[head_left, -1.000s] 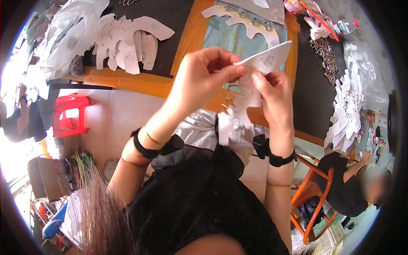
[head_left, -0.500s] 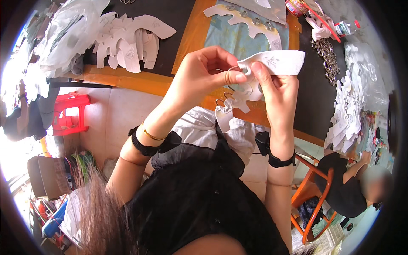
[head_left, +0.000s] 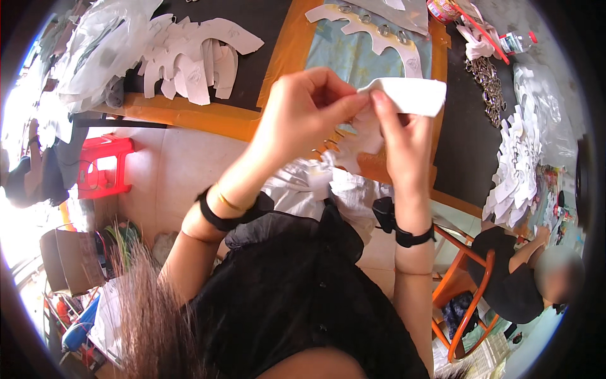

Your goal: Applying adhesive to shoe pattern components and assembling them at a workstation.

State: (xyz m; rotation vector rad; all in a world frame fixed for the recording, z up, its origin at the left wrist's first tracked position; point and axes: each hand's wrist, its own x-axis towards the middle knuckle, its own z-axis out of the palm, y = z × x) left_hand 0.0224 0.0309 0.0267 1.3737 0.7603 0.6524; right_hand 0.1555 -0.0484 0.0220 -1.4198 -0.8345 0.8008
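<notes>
My left hand [head_left: 303,114] and my right hand [head_left: 404,136] are raised together in front of me over the table edge. Both pinch a white cut-out piece [head_left: 407,95] of thin sheet material; its flat upper flap sticks out to the right above my right fingers, and a jagged lower part [head_left: 353,148] hangs between my palms. Black bands sit on both wrists. Below my hands, more white pieces [head_left: 319,183] lie in my lap on black clothing.
A dark table with an orange border [head_left: 189,117] carries piles of white cut-outs [head_left: 189,54], a blue mat [head_left: 366,57] with a long white piece, metal rings [head_left: 486,79] and another white stack [head_left: 521,164]. A red stool [head_left: 104,167] stands left. A seated person [head_left: 524,278] is lower right.
The white piece has been turned and bent: its flap, first pointing up-right, now lies flat to the right above my right fingers. Both hands have stayed close together, fingers reworking their grip.
</notes>
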